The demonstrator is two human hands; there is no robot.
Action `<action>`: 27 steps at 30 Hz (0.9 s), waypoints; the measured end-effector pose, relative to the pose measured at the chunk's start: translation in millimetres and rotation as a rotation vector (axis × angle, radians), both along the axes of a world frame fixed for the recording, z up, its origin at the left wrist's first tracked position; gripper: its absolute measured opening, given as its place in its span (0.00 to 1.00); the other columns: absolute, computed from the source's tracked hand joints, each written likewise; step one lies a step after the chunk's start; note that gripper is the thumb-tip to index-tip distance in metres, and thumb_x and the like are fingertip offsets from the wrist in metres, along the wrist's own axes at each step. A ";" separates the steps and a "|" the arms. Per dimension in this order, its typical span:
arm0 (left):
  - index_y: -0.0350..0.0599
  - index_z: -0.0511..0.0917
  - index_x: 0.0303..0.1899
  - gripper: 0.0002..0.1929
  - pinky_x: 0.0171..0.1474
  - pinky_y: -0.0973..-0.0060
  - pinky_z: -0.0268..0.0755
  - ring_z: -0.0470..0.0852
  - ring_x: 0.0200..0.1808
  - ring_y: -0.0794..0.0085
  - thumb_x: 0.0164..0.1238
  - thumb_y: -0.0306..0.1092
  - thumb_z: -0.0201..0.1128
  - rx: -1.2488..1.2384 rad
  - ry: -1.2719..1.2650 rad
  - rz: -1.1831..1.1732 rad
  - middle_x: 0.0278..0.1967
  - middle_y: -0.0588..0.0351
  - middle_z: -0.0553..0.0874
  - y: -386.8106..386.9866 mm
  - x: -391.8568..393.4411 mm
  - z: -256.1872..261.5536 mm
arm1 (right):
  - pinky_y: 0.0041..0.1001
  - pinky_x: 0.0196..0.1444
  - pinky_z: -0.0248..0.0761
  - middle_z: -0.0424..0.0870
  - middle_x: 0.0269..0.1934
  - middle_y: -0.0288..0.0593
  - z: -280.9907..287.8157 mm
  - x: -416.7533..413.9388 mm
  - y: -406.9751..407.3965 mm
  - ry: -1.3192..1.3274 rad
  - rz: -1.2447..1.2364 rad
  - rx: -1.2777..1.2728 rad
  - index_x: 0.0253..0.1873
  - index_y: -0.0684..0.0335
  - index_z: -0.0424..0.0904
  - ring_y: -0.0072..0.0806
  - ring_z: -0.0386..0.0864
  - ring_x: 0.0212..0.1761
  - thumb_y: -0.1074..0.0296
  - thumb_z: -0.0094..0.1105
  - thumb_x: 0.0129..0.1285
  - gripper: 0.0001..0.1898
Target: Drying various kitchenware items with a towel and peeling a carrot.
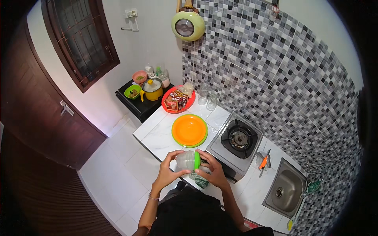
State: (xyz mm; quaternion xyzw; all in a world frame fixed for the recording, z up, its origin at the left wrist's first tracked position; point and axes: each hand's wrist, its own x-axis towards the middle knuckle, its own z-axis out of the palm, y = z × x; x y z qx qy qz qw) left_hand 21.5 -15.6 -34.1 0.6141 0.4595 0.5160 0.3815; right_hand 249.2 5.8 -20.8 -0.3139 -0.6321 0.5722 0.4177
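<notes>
A clear jar [185,160] with a green lid [197,160] lies sideways between my hands, above the counter's front edge. My left hand [169,171] grips the jar's body, thumb below and fingers above. The fingers of my right hand [213,168] are closed around the green lid at the other end. Whether the lid is fully screwed on cannot be told. Below my hands a green and white patterned cloth [200,180] lies on the counter. Just beyond the jar sits an orange plate [189,129] on a green one.
A gas stove [233,165] stands right of the plates, with a knife with an orange handle [263,162] and a sink [268,200] beyond. Farther back are a red tray [192,101] of packets, glass bottles [203,96] and a yellow pot [153,95].
</notes>
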 end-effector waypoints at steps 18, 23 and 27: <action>0.46 0.77 0.69 0.39 0.57 0.73 0.84 0.82 0.62 0.68 0.53 0.29 0.84 -0.076 -0.078 -0.019 0.63 0.54 0.79 -28.3 -3.5 47.3 | 0.42 0.77 0.68 0.64 0.76 0.49 31.9 -4.2 -2.7 0.050 0.149 0.110 0.76 0.64 0.66 0.38 0.65 0.78 0.79 0.71 0.61 0.38; 0.46 0.77 0.69 0.39 0.53 0.76 0.83 0.82 0.60 0.70 0.53 0.31 0.84 -0.064 -0.008 0.001 0.62 0.54 0.79 -31.1 -5.3 47.9 | 0.41 0.77 0.68 0.64 0.76 0.49 36.0 -4.9 -4.3 0.037 0.154 0.137 0.76 0.63 0.66 0.37 0.66 0.78 0.78 0.72 0.61 0.38; 0.44 0.75 0.70 0.41 0.65 0.67 0.81 0.79 0.64 0.67 0.52 0.30 0.85 -0.093 0.008 -0.008 0.65 0.55 0.76 -35.0 -4.2 50.5 | 0.40 0.76 0.70 0.66 0.75 0.49 40.1 -4.8 -5.5 0.011 0.149 0.112 0.76 0.64 0.66 0.37 0.68 0.76 0.74 0.73 0.61 0.38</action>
